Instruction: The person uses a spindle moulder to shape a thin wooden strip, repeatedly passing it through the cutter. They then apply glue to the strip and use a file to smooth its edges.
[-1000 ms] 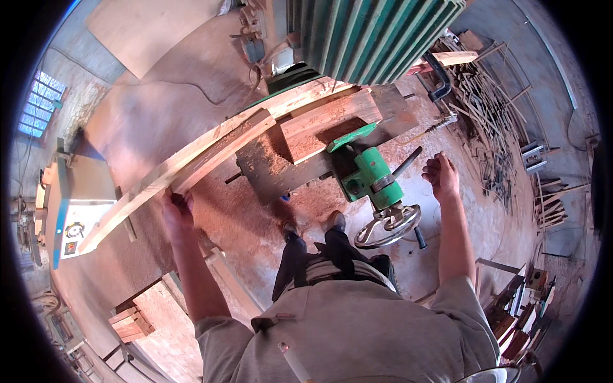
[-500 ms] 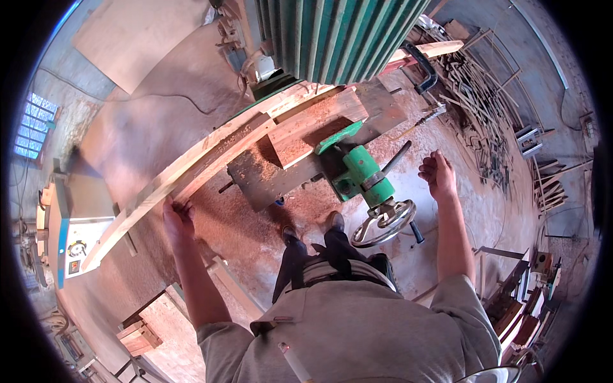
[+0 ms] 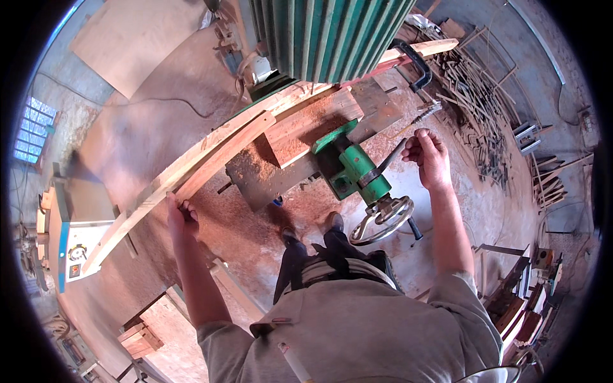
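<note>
My left hand is closed around the near end of a short wooden strip. This strip lies along the inner side of a long curved timber piece. My right hand is raised with its fingers loosely curled, just right of the dark lever on a green clamp; nothing shows in it, and whether it touches the lever I cannot tell. A thick wooden block with shavings on it sits between the clamp's green plate and the curved timber.
A ribbed green motor housing stands over the timber. The clamp carries a metal handwheel. Sawdust covers a dark metal plate. A black C-clamp grips the far timber. Stacked sticks lie right; a white-fronted box stands left.
My right hand has moved left, close to the lever. The strip in my left hand now shows a clean face where shavings lay before. The whole view has shifted slightly.
</note>
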Tool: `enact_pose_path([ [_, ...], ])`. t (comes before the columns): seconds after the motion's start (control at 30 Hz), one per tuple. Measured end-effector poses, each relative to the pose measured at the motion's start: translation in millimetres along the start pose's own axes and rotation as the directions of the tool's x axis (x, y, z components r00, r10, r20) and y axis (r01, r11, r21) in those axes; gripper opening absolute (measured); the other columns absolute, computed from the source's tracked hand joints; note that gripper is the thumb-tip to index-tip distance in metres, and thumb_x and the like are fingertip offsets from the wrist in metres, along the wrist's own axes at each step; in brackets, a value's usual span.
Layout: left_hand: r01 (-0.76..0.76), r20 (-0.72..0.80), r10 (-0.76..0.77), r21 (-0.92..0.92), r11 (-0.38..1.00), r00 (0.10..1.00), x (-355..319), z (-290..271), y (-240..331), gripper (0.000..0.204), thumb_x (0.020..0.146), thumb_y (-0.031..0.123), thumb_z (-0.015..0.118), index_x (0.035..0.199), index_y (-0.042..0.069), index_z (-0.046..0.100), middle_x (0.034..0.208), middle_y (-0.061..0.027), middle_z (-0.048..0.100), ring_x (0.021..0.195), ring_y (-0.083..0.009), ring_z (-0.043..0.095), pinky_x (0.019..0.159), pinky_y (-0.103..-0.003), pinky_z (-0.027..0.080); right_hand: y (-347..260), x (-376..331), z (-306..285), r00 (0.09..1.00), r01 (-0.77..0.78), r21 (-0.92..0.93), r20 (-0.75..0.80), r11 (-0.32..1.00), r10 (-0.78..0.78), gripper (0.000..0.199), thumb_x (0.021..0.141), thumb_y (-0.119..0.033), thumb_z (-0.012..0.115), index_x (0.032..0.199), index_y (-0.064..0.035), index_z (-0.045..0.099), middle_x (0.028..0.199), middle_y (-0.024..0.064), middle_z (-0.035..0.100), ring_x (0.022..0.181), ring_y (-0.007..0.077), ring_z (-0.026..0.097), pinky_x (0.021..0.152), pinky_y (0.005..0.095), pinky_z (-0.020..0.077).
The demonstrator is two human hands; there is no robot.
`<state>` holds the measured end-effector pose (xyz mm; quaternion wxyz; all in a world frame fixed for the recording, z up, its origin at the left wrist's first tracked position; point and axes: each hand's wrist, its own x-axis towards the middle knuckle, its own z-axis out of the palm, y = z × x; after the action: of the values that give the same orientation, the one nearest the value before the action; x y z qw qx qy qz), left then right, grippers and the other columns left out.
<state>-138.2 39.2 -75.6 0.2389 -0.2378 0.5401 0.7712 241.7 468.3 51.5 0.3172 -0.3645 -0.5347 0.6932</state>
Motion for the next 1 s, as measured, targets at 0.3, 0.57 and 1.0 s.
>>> enact_pose_path([
  [0.3, 0.028, 0.027, -0.035, 0.223, 0.974, 0.999, -9.7, 12.1, 16.7, 0.045, 0.090, 0.056, 0.053, 0.105, 0.013, 0.053, 0.074, -0.0059, 0.065, 0.060, -0.0154, 0.062, 0.045, -0.024, 0.048, 11.1, -10.9, -1.4, 0.999, -0.042, -0.001, -0.024, 0.999, 0.042, 0.022, 0.095, -0.026, 0.056, 0.093, -0.0045, 0.055, 0.079, 0.0082, 0.062, 0.066, 0.0171, 0.062, 0.060, 0.0302, 0.0525],
  [0.57, 0.017, 0.088, -0.040, 0.249, 0.968, 0.995, -14.1, 22.4, 23.1, 0.046, 0.090, 0.052, 0.054, 0.108, 0.010, 0.056, 0.088, -0.0090, 0.067, 0.070, -0.0186, 0.066, 0.054, -0.027, 0.055, 20.0, -20.1, -12.9, 0.996, -0.059, 0.027, -0.060, 0.998, 0.061, 0.020, 0.096, -0.027, 0.053, 0.096, -0.0066, 0.055, 0.078, 0.0075, 0.061, 0.064, 0.0182, 0.061, 0.059, 0.0307, 0.0515],
  [1.0, -0.035, 0.179, 0.004, 0.171, 0.985, 0.984, -14.6, 22.6, 24.9, 0.037, 0.091, 0.043, 0.058, 0.108, 0.011, 0.056, 0.084, -0.0052, 0.067, 0.067, -0.0160, 0.065, 0.057, -0.024, 0.054, 24.2, -28.0, -22.3, 0.995, -0.077, 0.054, -0.066, 0.996, 0.081, 0.021, 0.095, -0.025, 0.054, 0.094, -0.0041, 0.054, 0.079, 0.0085, 0.062, 0.065, 0.0176, 0.062, 0.058, 0.0299, 0.0521],
])
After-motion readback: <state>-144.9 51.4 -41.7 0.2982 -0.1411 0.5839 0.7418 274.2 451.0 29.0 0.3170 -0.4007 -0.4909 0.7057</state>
